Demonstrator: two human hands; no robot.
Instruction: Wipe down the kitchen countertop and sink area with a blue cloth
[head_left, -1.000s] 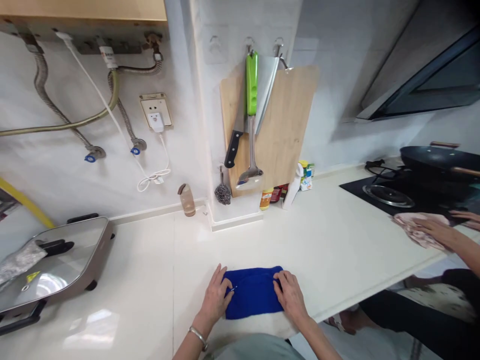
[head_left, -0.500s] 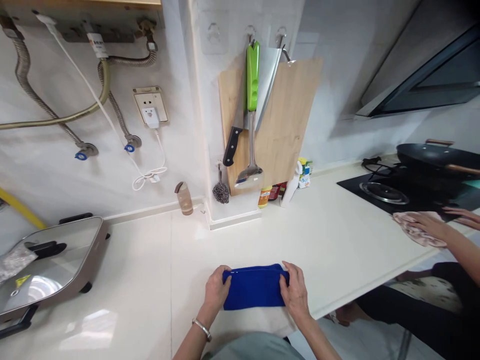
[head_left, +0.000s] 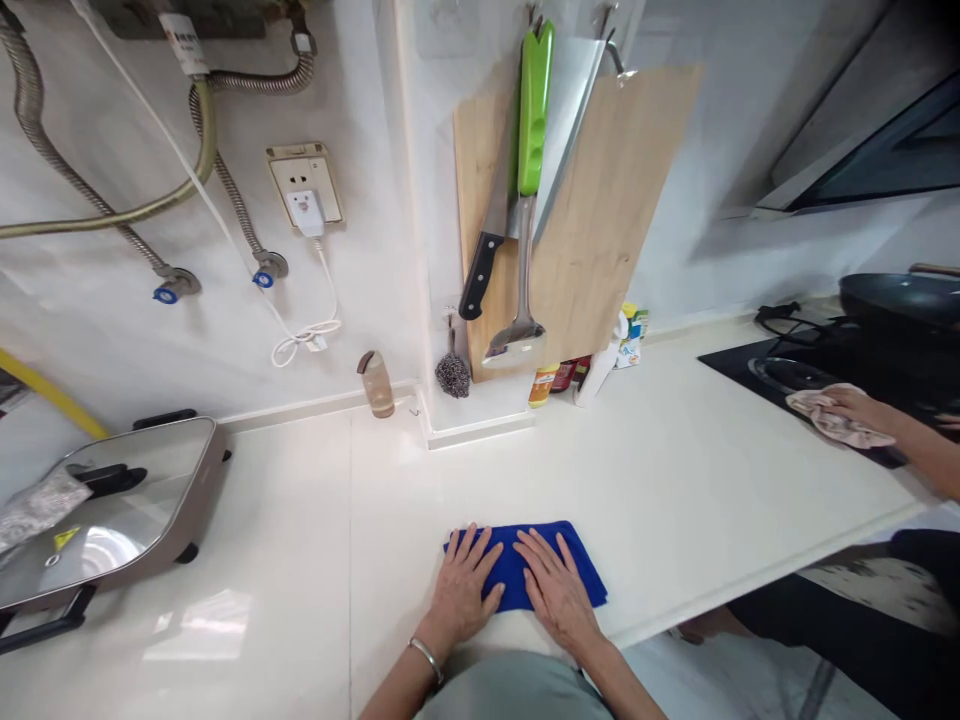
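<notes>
A folded blue cloth (head_left: 512,580) lies flat on the white countertop (head_left: 405,520), close to the front edge. My left hand (head_left: 465,585) rests palm down on its left part, fingers spread. On the right part of the cloth lies my right hand (head_left: 555,590), also flat with the fingers apart. Both hands press on the cloth from above without gripping it. The palms hide some of its near side.
An electric pan (head_left: 202,470) with a glass lid stands at left. A bottle (head_left: 376,385) is by the wall, near a hanging cutting board (head_left: 600,220), knives and a spatula (head_left: 523,270). At right, another person's hand (head_left: 859,408) holds a pink cloth (head_left: 832,420) on the stove (head_left: 739,360).
The blue cloth, held up by its ends between my fingers before, now lies on the counter under my opened hands. The other person's cloth has moved from the counter edge onto the stove.
</notes>
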